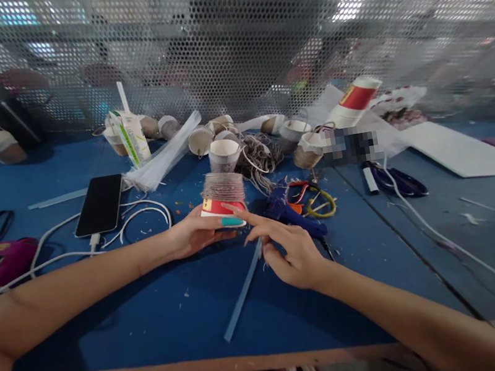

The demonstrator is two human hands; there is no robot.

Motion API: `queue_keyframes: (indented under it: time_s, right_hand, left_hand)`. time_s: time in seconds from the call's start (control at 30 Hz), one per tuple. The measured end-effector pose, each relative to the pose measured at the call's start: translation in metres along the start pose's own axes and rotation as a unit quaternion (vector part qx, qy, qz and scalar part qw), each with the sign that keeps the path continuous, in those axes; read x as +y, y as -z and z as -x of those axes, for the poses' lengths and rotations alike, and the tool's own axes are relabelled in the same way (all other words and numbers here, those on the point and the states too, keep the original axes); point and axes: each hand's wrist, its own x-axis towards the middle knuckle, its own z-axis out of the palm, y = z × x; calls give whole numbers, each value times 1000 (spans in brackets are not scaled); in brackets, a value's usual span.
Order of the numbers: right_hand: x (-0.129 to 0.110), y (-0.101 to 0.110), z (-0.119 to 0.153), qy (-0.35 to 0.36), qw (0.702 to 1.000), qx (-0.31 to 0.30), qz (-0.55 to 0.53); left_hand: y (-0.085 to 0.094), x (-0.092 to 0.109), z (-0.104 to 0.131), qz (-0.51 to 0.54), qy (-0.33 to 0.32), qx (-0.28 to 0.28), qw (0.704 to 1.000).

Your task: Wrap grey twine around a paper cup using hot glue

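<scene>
My left hand (194, 235) is closed round a paper cup (220, 205), red with a yellow patch, whose far part is wound with grey twine (223, 186). A teal thumbnail shows on its side. My right hand (288, 248) is at the cup's right, index finger stretched out against the red band and the other fingers loosely curled; nothing shows in it. Just beyond the cup stands another twine-wrapped paper cup (224, 153). A blue glue gun (289, 209) lies right of the cup, and a clear glue stick (243, 293) lies in front, partly behind my right hand.
A phone (99, 204) charges on a white cable at left, near a magenta glue gun (14, 257). Several wrapped cups, a drink carton (131, 138) and loose twine (261, 155) line the perforated metal screen (224, 38). Scissors (404, 179) and a white board (462, 151) lie right.
</scene>
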Motion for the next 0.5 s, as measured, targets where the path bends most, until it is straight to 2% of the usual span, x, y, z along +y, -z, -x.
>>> queue_keyframes:
  time_s: [0.5]
  right_hand:
    - [-1,-1,-1,8,1000,8,6]
  left_hand:
    - [3,-2,-1,17,-5,-17,1000]
